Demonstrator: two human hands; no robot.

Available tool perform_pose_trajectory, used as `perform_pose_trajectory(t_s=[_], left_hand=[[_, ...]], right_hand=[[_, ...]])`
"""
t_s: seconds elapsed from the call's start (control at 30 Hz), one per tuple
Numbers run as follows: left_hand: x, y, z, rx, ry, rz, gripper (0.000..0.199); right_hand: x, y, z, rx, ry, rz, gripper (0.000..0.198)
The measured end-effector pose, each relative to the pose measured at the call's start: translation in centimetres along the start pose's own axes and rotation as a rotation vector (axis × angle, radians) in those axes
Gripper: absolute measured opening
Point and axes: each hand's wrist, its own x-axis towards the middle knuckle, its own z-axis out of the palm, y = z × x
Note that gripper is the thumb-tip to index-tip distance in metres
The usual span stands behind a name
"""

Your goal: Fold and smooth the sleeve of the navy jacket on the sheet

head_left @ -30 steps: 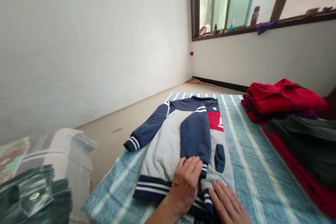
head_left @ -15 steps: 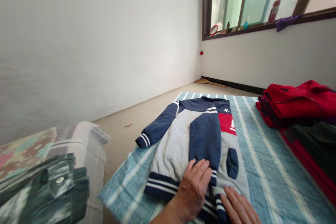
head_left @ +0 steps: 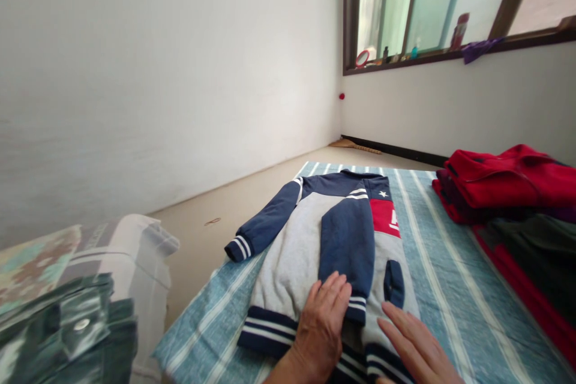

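A navy, grey and red sweatshirt (head_left: pixel 292 252) lies flat on a blue striped cloth (head_left: pixel 432 288). Its right side is folded inward, with that navy sleeve laid down over the grey back. The other sleeve (head_left: pixel 263 225) sticks out to the left, past the cloth's edge. My left hand (head_left: pixel 324 321) presses flat on the hem, just below the folded sleeve's striped cuff. My right hand (head_left: pixel 416 348) rests flat, fingers apart, on the lower right part of the garment, beside a navy patch. Neither hand holds anything.
A stack of folded red and dark clothes (head_left: pixel 508 183) sits on the right side of the cloth, with more dark and red cloth (head_left: pixel 535 264) nearer me. A pile of folded green and patterned fabric (head_left: pixel 72 312) lies at the lower left. A bare floor (head_left: pixel 252 192) and white wall lie beyond.
My right hand has slid up and to the right over the garment's lower edge. My left hand stays pressed on the hem. The view has shifted slightly.
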Motion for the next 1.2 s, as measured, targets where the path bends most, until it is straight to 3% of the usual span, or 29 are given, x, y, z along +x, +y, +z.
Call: perform_pose_trajectory(t_s=[0.17, 0.33, 0.43, 0.57, 0.77, 0.97, 1.07, 1.2], left_hand=[[-0.1, -0.7, 0.8, 0.127, 0.1, 0.055, 0.052], [-0.5, -2.3, 1.9, 0.175, 0.209, 0.145, 0.053], [-0.6, -3.7, 3.1, 0.177, 0.284, 0.233, 0.052], [-0.5, -4.9, 4.5, 0.202, 0.391, 0.294, 0.048], [-0.6, -5.1, 4.2, 0.153, 0.277, 0.241, 0.046], [-1.2, -6.9, 5.4, 0.138, 0.29, 0.323, 0.051], [-1.1, -7.3, 4.4, 0.063, 0.247, 0.327, 0.05], [0.5, -7.0, 1.0, -0.057, 0.158, 0.266, 0.038]], right_hand=[[8.4, 1.4, 0.5, 0.116, -0.094, 0.122, 0.04], [13.5, 1.9, 3.6, 0.173, -0.325, 0.299, 0.048], [13.4, 2.4, 5.6, 0.193, -0.412, 0.362, 0.05], [12.4, 3.1, 6.7, 0.241, -0.41, 0.403, 0.044], [12.4, 3.8, 6.0, 0.414, -0.36, 0.445, 0.037], [12.5, 4.1, 5.9, 0.46, -0.33, 0.455, 0.03], [12.4, 4.1, 6.0, 0.467, -0.325, 0.455, 0.031], [12.4, 4.1, 6.1, 0.469, -0.322, 0.469, 0.031]])
